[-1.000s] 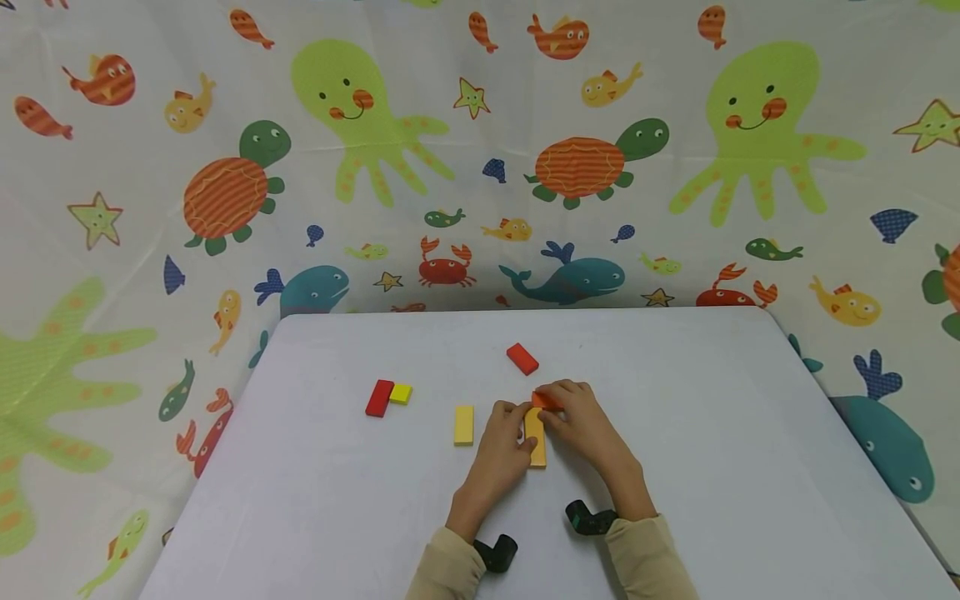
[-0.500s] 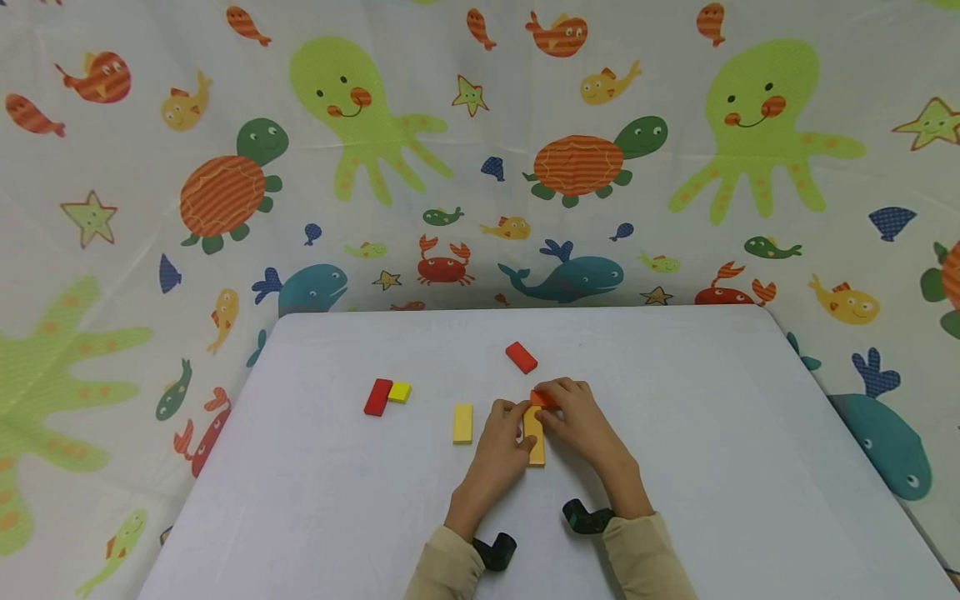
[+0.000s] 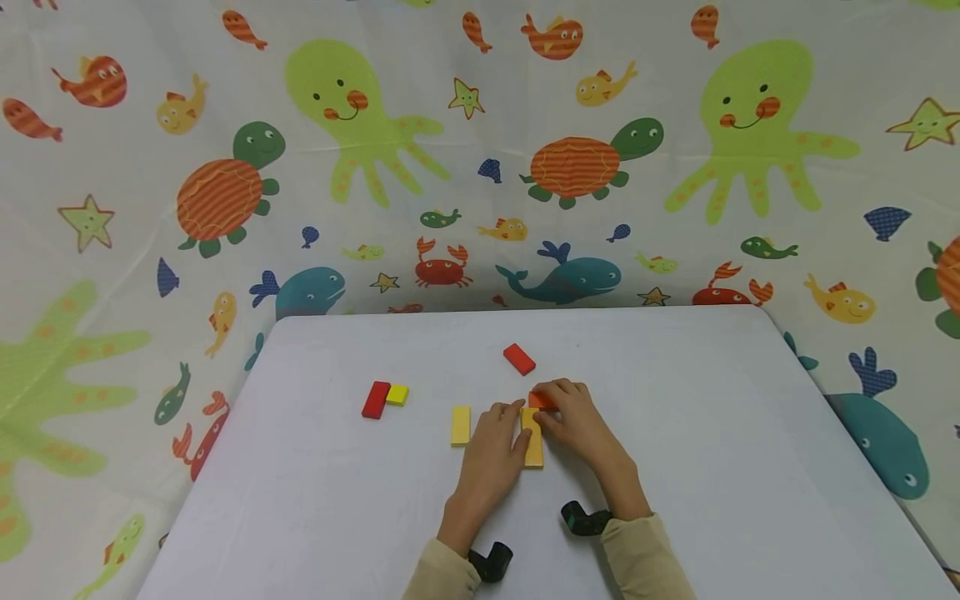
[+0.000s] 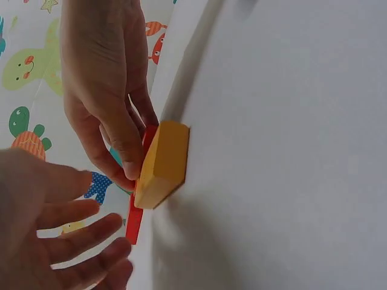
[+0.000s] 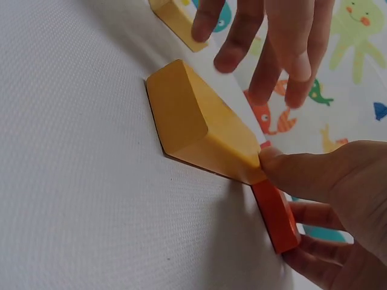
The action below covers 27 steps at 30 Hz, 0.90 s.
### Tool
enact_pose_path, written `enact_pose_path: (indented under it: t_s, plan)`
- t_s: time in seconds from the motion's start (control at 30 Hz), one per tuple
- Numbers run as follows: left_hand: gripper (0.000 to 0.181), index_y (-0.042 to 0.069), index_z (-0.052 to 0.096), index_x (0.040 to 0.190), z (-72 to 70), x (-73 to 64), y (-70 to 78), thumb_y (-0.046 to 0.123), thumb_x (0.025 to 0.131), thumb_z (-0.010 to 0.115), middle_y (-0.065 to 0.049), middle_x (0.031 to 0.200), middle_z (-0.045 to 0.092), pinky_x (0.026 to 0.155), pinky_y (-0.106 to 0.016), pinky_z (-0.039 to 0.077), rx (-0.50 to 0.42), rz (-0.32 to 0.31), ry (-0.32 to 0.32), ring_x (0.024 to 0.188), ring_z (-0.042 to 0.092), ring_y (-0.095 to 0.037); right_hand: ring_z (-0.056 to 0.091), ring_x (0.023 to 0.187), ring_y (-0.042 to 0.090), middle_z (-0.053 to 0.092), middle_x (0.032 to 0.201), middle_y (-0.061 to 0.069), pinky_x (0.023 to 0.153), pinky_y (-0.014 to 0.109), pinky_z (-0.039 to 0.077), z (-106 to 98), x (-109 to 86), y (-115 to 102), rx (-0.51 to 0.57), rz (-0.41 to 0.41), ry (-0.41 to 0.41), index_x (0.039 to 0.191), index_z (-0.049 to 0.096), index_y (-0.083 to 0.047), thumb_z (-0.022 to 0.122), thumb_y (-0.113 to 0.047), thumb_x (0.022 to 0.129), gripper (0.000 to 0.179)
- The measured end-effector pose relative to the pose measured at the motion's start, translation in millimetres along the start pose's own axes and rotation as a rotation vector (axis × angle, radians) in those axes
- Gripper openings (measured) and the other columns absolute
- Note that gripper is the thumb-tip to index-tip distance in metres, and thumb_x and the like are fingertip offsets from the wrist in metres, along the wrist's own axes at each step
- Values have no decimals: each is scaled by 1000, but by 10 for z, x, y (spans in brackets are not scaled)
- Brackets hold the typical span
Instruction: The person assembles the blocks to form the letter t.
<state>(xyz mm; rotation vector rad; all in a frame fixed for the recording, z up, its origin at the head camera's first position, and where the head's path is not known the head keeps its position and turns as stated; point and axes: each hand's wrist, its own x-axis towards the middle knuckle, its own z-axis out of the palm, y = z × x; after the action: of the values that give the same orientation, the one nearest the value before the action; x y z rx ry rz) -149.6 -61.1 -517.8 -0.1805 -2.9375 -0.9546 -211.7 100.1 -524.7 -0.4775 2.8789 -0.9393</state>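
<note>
An orange block (image 3: pixel 542 401) lies crosswise against the far end of a yellow block (image 3: pixel 533 450) on the table. My right hand (image 3: pixel 581 423) pinches the orange block, its thumb also touching the yellow block's end in the right wrist view and its fingers behind the orange one (image 5: pixel 276 217). Just left of the yellow block is my left hand (image 3: pixel 489 454). In the left wrist view its fingers (image 4: pixel 84 241) are fairly straight and spread, apart from the yellow block (image 4: pixel 163 163). Part of the orange block is hidden by the right hand.
Left of the hands lies another yellow block (image 3: pixel 461 426). A red block (image 3: pixel 519 359) lies beyond them. Farther left, a dark red block (image 3: pixel 376 400) touches a small bright yellow one (image 3: pixel 397 395). The white table (image 3: pixel 315 500) ends at a sea-animal cloth (image 3: pixel 465 183).
My left hand has let go of the yellow block, its fingers straightening and drawing slightly left. The right hand keeps its place at the orange block. The head view has shifted slightly.
</note>
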Motion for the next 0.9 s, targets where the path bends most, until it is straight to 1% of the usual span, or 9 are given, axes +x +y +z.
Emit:
enact_pose_path:
  t_s: [0.1, 0.2, 0.27, 0.3, 0.37, 0.53, 0.73, 0.9]
  plan:
    - [45, 12, 60, 144, -22, -20, -1, 26, 102, 67, -9, 129, 67, 93, -39, 57, 105, 19, 112, 113, 62, -26, 48, 135, 42, 63, 137, 15, 111, 56, 50, 2, -1, -3, -6, -5, 3, 134, 66, -12, 77, -18, 95, 42]
    - [42, 13, 63, 140, -48, -29, -13, 26, 101, 69, -7, 124, 68, 87, -38, 55, 229, 36, 226, 109, 61, -26, 48, 135, 41, 62, 137, 15, 110, 55, 50, 2, 2, -2, -10, -4, 3, 135, 65, -11, 77, -18, 95, 42]
    - [41, 13, 64, 137, -79, -34, -12, 26, 99, 71, -8, 123, 67, 87, -40, 53, 281, 34, 280, 109, 61, -27, 48, 136, 41, 62, 138, 16, 111, 55, 50, 2, 5, -1, -8, 1, -2, 136, 65, -11, 77, -19, 95, 44]
    - [40, 12, 64, 136, -95, -34, -15, 25, 99, 72, -8, 123, 67, 88, -41, 53, 293, 29, 297, 110, 60, -28, 48, 136, 41, 62, 138, 16, 111, 55, 50, 3, 5, 1, -8, 1, -2, 136, 64, -11, 76, -19, 95, 44]
    - [41, 11, 64, 136, -115, -34, -27, 26, 99, 71, -9, 124, 66, 91, -44, 52, 306, 10, 308, 113, 60, -30, 47, 136, 41, 62, 138, 16, 111, 55, 50, 4, 3, 6, -6, 2, -3, 137, 64, -11, 76, -19, 95, 44]
    - [43, 10, 63, 138, -140, -33, -87, 27, 99, 71, -12, 130, 63, 102, -51, 49, 303, -63, 304, 125, 56, -34, 48, 135, 41, 61, 139, 16, 111, 56, 50, 6, 1, 17, -4, -1, -3, 137, 64, -10, 75, -19, 96, 43]
    - [50, 8, 62, 139, -138, -16, -210, 29, 96, 75, -16, 137, 60, 106, -55, 46, 350, -138, 306, 131, 53, -37, 47, 136, 40, 61, 139, 16, 111, 54, 50, 7, 4, 8, 3, 20, -12, 137, 64, -12, 75, -20, 96, 43]
    - [57, 5, 59, 142, -158, -16, -265, 29, 94, 78, -22, 143, 57, 109, -59, 45, 379, -168, 307, 135, 52, -42, 46, 138, 39, 60, 140, 15, 110, 53, 51, 16, 14, 8, 0, 38, -21, 137, 64, -13, 75, -20, 96, 43]
